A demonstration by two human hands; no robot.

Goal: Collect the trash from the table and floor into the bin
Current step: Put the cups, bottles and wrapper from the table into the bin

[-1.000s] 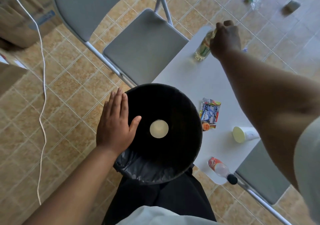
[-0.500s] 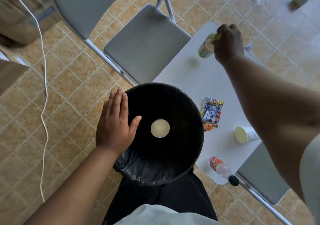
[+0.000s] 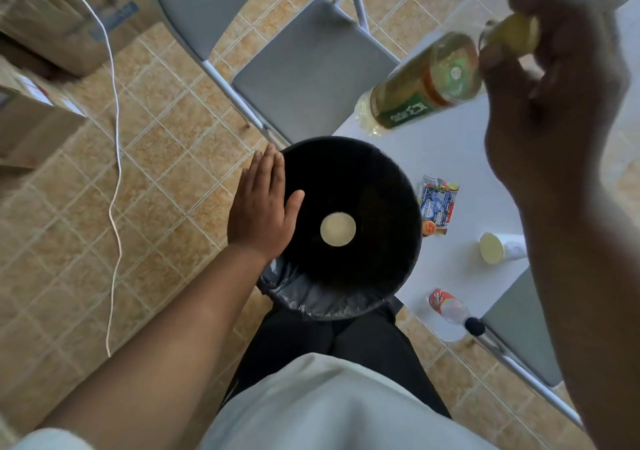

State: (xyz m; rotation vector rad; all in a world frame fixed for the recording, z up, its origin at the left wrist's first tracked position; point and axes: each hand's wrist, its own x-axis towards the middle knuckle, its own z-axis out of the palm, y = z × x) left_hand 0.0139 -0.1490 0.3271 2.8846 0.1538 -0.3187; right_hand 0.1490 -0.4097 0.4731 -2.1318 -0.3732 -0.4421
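We hold a clear plastic bottle (image 3: 427, 81) by its yellow cap end, our right hand (image 3: 550, 110) curled closed around the neck, lifted above the white table's (image 3: 460, 159) far corner; it is tilted, with a green and orange label, blurred. Below, the round black bin (image 3: 349, 276) with its crinkled liner holds one pale disc (image 3: 338, 229); our left hand (image 3: 261, 207) lies flat and spread on its rim, gripping nothing. On the table rest a shiny snack wrapper (image 3: 437, 205) just beside the bin, a tipped paper cup (image 3: 498, 248), and a red-labelled bottle (image 3: 450, 306) at the near edge. A grey folding chair (image 3: 308, 69) stands beyond, a white cable (image 3: 116, 159) trailing over tan tiles.
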